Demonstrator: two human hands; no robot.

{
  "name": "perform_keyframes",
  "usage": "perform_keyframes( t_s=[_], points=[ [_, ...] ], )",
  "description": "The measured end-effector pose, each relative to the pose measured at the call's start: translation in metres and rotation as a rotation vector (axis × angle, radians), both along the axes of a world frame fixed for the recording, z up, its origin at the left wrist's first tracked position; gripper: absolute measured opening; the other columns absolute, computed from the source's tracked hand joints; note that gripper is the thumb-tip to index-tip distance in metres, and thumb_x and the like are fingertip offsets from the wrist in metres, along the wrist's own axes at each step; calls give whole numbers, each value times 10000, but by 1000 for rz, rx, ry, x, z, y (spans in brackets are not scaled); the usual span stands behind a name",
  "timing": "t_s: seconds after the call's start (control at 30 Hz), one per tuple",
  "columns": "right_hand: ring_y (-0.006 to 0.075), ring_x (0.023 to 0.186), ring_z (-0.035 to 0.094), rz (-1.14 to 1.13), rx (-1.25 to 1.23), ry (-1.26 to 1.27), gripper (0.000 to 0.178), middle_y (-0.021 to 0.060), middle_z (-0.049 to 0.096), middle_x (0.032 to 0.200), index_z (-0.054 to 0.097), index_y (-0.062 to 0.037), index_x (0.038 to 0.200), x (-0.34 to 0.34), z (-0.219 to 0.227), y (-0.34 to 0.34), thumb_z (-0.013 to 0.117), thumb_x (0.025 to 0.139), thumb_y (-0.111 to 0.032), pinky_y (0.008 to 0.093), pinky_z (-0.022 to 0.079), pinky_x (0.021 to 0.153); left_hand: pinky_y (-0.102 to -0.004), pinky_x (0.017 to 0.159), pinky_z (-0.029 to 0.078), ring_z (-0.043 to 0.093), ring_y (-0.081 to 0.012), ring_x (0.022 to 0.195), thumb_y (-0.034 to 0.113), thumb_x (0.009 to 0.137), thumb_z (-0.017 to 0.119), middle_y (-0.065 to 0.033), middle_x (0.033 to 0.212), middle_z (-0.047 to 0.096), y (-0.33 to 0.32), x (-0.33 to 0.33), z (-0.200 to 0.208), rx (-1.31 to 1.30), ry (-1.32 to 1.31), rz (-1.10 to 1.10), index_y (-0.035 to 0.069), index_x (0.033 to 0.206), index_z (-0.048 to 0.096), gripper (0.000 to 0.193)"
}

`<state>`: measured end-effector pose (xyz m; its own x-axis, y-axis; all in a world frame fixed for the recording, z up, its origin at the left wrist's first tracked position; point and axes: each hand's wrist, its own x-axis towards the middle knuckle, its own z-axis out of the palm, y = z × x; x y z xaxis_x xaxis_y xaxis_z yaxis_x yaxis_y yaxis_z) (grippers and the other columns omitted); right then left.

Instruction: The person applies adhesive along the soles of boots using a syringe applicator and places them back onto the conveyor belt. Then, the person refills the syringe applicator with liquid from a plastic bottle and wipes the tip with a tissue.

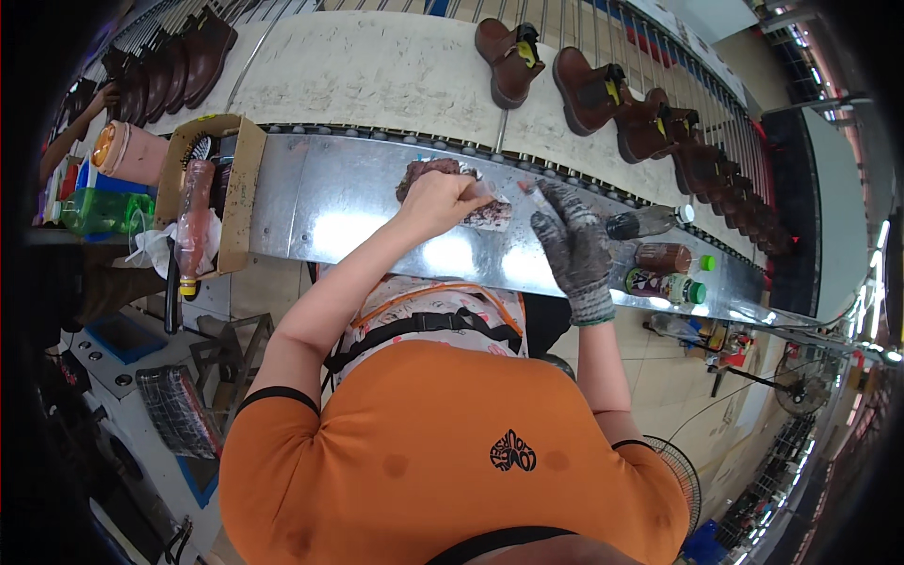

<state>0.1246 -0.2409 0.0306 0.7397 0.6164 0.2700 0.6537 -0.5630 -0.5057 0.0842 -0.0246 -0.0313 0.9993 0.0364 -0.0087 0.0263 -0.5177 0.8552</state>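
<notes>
My left hand [438, 202] is bare and reaches over the metal ledge. Its thumb and fingers pinch a small pale, translucent thing [481, 191], too small to name. Just behind that hand lies a crumpled, brown-stained cloth [426, 175]. A white piece with dark smears [492, 217] lies on the ledge beside the fingers. My right hand [573, 240], in a grey knit glove with dark stains, is closed around a slim, red-tipped tube [533, 193] that points up and left. The gloved palm is hidden.
Brown boots [589, 89] stand on the pale conveyor [377, 71] beyond the ledge [330, 207]. To the right lie bottles with dark liquid [645, 223] and brown liquid [664, 256]. A cardboard box [247, 188] with a brush and bottle sits left. Another person's hand [109, 94] touches boots far left.
</notes>
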Motion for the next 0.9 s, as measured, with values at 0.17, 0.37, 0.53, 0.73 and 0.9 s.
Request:
perform_keyframes(
  t_s=[0.17, 0.37, 0.53, 0.73, 0.9],
  points=[
    [320, 914, 621, -9, -53, -14, 332, 148, 648, 1000, 619, -70, 1108, -4, 8, 3, 622, 834, -257, 387, 488, 793, -394, 644, 492, 639, -310, 678, 355, 804, 652, -140, 690, 652, -8, 5, 3, 155, 5, -93, 49, 791, 681, 308],
    [302, 815, 615, 99, -217, -197, 299, 135, 635, 863, 621, -63, 1056, -3, 27, -1, 614, 822, -250, 387, 489, 711, -393, 610, 474, 620, -315, 635, 266, 755, 667, -137, 634, 622, -12, 8, 12, 239, -77, -183, 56, 719, 664, 213],
    [243, 606, 581, 200, -467, -361, 171, 88, 554, 679, 581, -72, 844, -9, 58, -4, 565, 829, -242, 360, 459, 514, -397, 576, 461, 595, -328, 579, 167, 678, 658, -135, 573, 587, -16, 10, 25, 310, -228, -354, 57, 640, 635, 118],
    [213, 531, 560, 346, -582, -507, 181, 73, 541, 629, 557, -96, 734, -10, 80, -7, 561, 839, -243, 341, 413, 418, -410, 628, 461, 584, -335, 550, 155, 659, 656, -129, 544, 574, -30, 15, 49, 342, -226, -512, 62, 632, 638, 99],
    [306, 759, 609, 247, -370, -70, 239, 136, 621, 800, 632, -55, 904, -10, 22, -12, 606, 838, -283, 399, 485, 659, -442, 880, 391, 629, -301, 711, 291, 689, 704, -152, 676, 636, -26, 18, 28, 657, -25, -689, 35, 747, 675, 264]
  ],
)
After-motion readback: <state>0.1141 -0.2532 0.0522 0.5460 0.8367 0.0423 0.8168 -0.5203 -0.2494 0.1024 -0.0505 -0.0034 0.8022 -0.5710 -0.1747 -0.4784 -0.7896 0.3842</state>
